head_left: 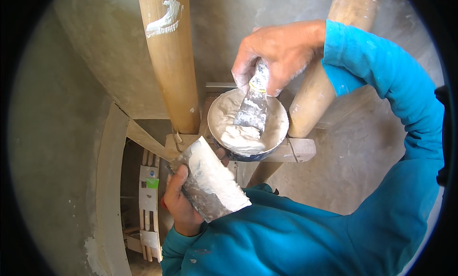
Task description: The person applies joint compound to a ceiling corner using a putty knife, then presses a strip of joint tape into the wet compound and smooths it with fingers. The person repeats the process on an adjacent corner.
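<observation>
My right hand (281, 51) grips the handle of a putty knife (251, 108), its fingers wrapped round the grip. The knife's smeared blade points down into white putty (241, 138) inside a round bucket (285, 130). In my left hand (179, 199) is a wide flat metal scraper (198, 192), tilted, with a thick band of white putty along its far right side. My left thumb lies on its face; some of the fingers are hidden behind it. The scraper is just left of and nearer than the bucket.
The bucket stands on a wooden crosspiece (301, 150) between two thick bamboo poles, a left pole (174, 70) and a right pole (315, 97). Grey plastered wall (62, 147) surrounds them. At lower left, a ladder-like wooden frame (149, 204) shows below an edge.
</observation>
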{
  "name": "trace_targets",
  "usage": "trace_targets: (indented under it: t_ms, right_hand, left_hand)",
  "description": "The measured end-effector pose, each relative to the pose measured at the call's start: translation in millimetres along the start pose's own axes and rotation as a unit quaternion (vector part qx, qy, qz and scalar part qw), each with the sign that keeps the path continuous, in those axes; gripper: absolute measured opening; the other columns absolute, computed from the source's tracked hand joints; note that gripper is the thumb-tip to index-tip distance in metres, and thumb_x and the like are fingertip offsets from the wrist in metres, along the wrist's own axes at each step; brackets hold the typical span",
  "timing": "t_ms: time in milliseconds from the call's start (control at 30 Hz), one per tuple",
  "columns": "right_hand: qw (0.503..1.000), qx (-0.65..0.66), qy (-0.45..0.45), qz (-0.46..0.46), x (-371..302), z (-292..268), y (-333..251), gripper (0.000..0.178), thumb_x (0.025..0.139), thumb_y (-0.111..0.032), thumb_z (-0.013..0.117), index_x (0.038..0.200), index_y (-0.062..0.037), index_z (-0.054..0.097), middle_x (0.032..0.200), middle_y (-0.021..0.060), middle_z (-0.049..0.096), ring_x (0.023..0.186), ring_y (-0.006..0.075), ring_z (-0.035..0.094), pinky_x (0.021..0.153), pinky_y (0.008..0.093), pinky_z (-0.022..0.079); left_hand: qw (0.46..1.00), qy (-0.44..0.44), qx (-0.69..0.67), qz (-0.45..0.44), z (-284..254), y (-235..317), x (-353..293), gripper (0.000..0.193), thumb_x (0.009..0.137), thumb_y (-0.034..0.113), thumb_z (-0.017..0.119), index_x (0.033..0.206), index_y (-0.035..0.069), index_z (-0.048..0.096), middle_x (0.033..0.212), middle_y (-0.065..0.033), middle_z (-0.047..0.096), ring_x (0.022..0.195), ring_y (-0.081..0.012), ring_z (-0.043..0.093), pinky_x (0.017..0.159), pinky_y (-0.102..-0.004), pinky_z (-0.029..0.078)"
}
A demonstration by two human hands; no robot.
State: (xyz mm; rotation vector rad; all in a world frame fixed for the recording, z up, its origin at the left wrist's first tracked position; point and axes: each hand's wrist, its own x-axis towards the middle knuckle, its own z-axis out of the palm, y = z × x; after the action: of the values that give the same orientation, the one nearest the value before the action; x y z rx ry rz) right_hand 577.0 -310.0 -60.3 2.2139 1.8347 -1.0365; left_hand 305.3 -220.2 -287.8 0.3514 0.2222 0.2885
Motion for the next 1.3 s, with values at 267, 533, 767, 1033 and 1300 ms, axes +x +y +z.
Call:
trace_targets:
  t_ms: [267,533,767,1033,1300]
  right_hand:
    - [0.990,-0.018,0.139,-0.018,-33.1,-13.3,-12.3,0.045,0.067,-0.008,0.078,0.111,-0.0041,0.071,0.101,0.0094,0.070,0.099,0.0226,0.065,0.090,0.0351,0.052]
    - [0.912,0.115,0.382,-0.097,-59.1,93.2,-9.3,0.040,0.076,0.003,0.078,0.113,0.0019,0.063,0.104,0.0071,0.067,0.095,0.0134,0.064,0.089,0.0310,0.053]
    - [0.774,0.156,0.583,-0.192,-11.4,175.3,-30.3,0.035,0.077,0.011,0.079,0.107,-0.0020,0.066,0.095,0.0141,0.070,0.078,0.0186,0.069,0.067,0.0309,0.056]
    - [0.725,-0.046,0.650,-0.224,11.1,205.2,-23.3,0.041,0.070,0.008,0.079,0.108,-0.0032,0.072,0.099,0.0179,0.070,0.081,0.0329,0.069,0.068,0.0388,0.057]
    - [0.737,-0.123,0.629,-0.215,-4.4,205.8,-9.3,0.029,0.074,0.000,0.080,0.101,-0.0075,0.073,0.098,0.0155,0.070,0.080,0.0297,0.068,0.064,0.0374,0.053]
  left_hand:
    - [0.991,0.093,0.010,0.093,8.4,27.4,-19.5,0.046,0.101,0.029,0.052,0.134,-0.004,0.058,0.117,-0.0217,0.071,0.100,-0.0314,0.073,0.090,-0.0460,0.060]
    - [0.990,0.078,0.035,0.111,37.1,9.5,-9.2,0.041,0.101,0.023,0.052,0.126,-0.008,0.061,0.102,-0.0220,0.074,0.084,-0.0295,0.075,0.078,-0.0395,0.064]
    - [0.992,0.031,0.032,0.121,32.7,7.9,-8.8,0.037,0.102,0.021,0.050,0.123,-0.007,0.061,0.102,-0.0205,0.074,0.084,-0.0271,0.076,0.076,-0.0380,0.064]
    - [0.984,0.056,0.021,0.168,14.0,1.1,-7.6,0.036,0.106,0.018,0.042,0.124,-0.007,0.061,0.109,-0.0200,0.073,0.091,-0.0277,0.075,0.081,-0.0385,0.064]
    - [0.990,0.076,0.018,0.120,16.6,6.5,-4.8,0.034,0.104,0.019,0.050,0.124,-0.007,0.062,0.112,-0.0194,0.073,0.096,-0.0271,0.075,0.087,-0.0397,0.063]
